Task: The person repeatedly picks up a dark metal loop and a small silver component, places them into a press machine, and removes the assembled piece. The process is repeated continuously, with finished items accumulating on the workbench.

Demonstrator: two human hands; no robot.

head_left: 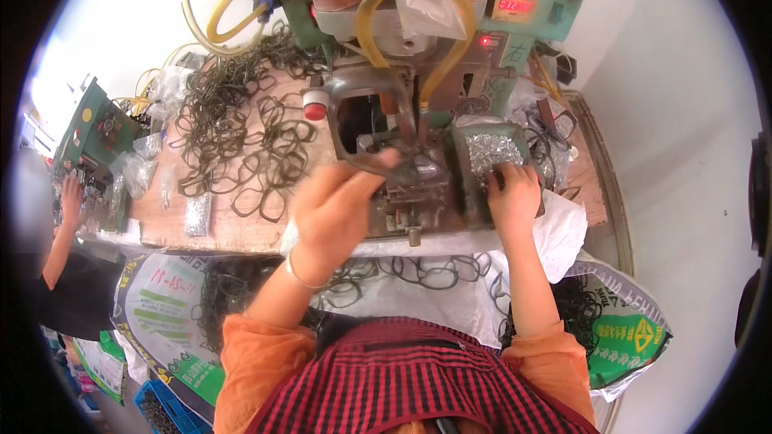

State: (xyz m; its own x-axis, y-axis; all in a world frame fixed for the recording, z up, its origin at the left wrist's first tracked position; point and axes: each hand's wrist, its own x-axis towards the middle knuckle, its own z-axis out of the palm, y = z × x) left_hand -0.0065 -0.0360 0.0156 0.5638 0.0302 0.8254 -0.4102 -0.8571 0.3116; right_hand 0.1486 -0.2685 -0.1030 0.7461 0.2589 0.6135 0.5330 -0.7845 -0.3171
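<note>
My left hand [331, 202] is raised at the front left of a green press machine [410, 56]. It is smeared by motion, its thumb and finger closed at a dark curved edge; what they hold cannot be made out. Beyond it stands the machine's metal fixture [414, 181]. To the right, my right hand [515, 197] reaches into a green tray [527, 149] holding small shiny metal pieces [492, 149]. Its fingers curl down at the pieces, and the fingertips are partly hidden.
Many dark looped frames [277, 141] lie heaped on the wooden table [153, 217] at left. A red button [314, 106] sits beside the press. Below the table edge, a printed sack [173, 297] holds more loops. At far left, another person's hand [71, 197] works at a second machine.
</note>
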